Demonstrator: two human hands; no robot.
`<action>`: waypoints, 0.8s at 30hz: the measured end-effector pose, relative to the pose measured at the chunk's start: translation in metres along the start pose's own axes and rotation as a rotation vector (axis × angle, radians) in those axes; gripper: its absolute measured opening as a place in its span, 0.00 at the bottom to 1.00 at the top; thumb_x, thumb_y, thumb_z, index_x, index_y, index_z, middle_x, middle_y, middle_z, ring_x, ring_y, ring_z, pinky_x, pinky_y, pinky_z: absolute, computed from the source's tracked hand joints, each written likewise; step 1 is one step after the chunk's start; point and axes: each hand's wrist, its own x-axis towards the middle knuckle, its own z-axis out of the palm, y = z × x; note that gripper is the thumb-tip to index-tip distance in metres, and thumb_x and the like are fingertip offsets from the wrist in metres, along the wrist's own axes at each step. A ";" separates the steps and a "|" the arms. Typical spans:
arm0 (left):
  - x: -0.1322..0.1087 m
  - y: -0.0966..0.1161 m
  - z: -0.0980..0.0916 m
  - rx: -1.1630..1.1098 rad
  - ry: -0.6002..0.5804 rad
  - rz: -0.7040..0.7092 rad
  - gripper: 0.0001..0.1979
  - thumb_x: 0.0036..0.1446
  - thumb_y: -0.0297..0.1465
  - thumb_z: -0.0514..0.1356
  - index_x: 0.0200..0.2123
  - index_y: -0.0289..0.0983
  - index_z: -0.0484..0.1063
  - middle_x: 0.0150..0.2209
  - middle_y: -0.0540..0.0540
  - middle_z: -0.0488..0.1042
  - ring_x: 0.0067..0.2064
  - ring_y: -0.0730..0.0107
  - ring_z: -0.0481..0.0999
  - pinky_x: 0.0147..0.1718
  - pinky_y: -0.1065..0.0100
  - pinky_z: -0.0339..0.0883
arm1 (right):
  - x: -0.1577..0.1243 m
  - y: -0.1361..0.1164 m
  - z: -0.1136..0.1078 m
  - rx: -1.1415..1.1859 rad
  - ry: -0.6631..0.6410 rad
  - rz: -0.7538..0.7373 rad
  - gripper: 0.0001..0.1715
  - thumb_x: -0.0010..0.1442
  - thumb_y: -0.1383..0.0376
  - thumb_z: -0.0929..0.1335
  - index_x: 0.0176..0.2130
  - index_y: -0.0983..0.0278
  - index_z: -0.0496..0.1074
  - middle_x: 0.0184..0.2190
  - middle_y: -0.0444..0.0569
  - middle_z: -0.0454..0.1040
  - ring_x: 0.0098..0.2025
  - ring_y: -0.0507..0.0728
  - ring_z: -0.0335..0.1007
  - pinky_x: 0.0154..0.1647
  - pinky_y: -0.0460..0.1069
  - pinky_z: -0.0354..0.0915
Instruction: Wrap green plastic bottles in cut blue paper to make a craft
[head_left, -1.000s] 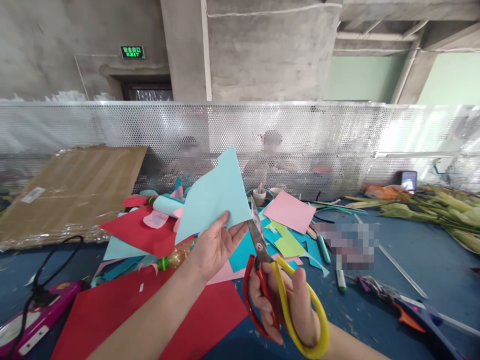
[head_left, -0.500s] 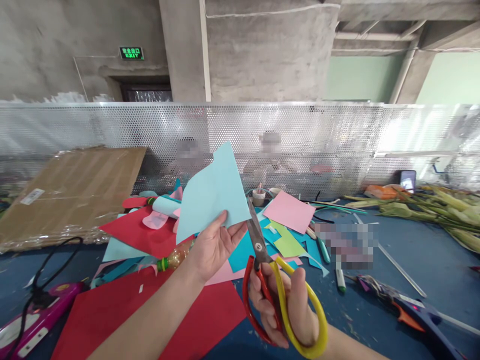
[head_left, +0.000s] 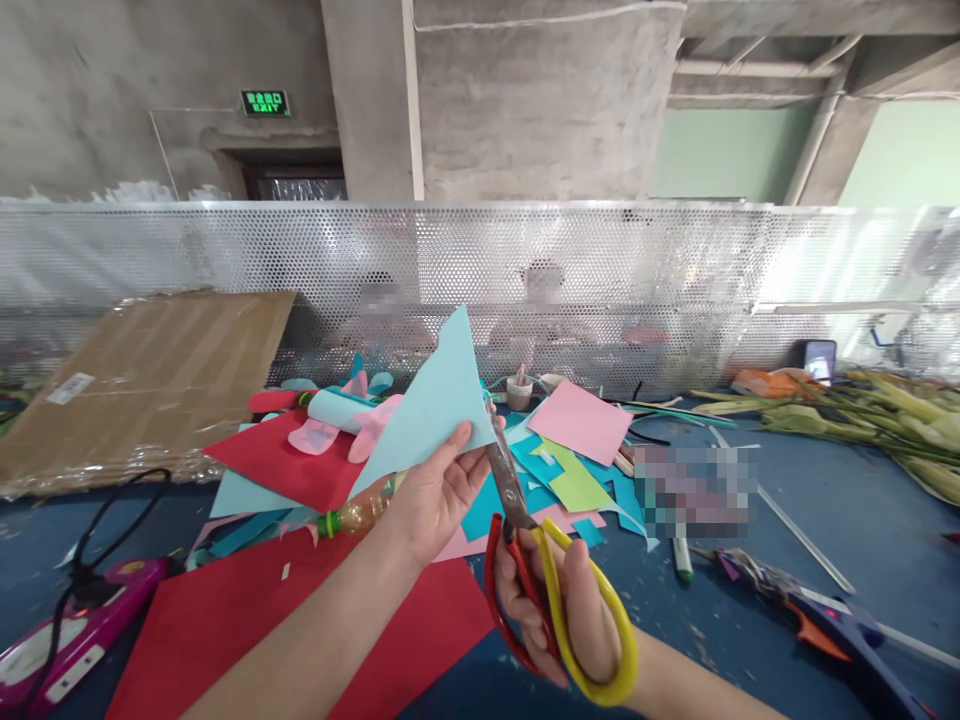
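"Both hands are full: from the head camera, my left hand [head_left: 435, 495] pinches pale blue paper [head_left: 435, 395], and my right hand [head_left: 591, 615] is wrapped around the scissors [head_left: 511, 497]."

"Where's the paper?"

"Raised above the cluttered table [head_left: 750, 650], its right edge at the blades [head_left: 501, 463]. I can't tell how much lies between them."

"What could go wrong?"

"My left fingertips [head_left: 475, 467] sit just beside the metal, so a slip could nick them. If the one-sided pinch lets the sheet flex, the blades might stray."

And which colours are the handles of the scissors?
One red handle and one yellow handle; head view.
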 end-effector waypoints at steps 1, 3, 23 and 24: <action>0.000 0.000 0.000 -0.005 0.009 0.007 0.18 0.64 0.17 0.51 0.56 0.31 0.66 0.39 0.40 0.81 0.41 0.62 0.83 0.38 0.69 0.79 | 0.000 0.000 -0.001 -0.001 -0.008 -0.008 0.48 0.33 0.22 0.60 0.30 0.61 0.60 0.14 0.32 0.54 0.09 0.42 0.40 0.05 0.40 0.47; 0.001 0.002 0.000 -0.014 0.024 0.013 0.18 0.64 0.17 0.51 0.55 0.31 0.66 0.38 0.40 0.81 0.40 0.63 0.83 0.37 0.69 0.79 | 0.001 0.000 -0.003 -0.014 -0.008 -0.017 0.48 0.35 0.22 0.59 0.30 0.61 0.61 0.15 0.33 0.55 0.09 0.42 0.42 0.05 0.40 0.48; 0.000 0.005 0.001 -0.024 0.145 0.093 0.23 0.58 0.10 0.53 0.51 0.38 0.70 0.33 0.49 0.79 0.30 0.70 0.81 0.25 0.73 0.76 | -0.005 -0.009 0.001 0.062 -0.191 -0.064 0.43 0.45 0.26 0.59 0.32 0.62 0.64 0.19 0.37 0.58 0.14 0.46 0.51 0.11 0.41 0.55; -0.001 0.005 0.001 -0.020 0.142 0.088 0.23 0.59 0.11 0.53 0.51 0.38 0.70 0.34 0.49 0.79 0.30 0.70 0.81 0.25 0.73 0.76 | -0.005 -0.011 0.002 0.060 -0.187 -0.056 0.44 0.44 0.26 0.60 0.32 0.61 0.64 0.19 0.37 0.58 0.15 0.46 0.51 0.11 0.41 0.55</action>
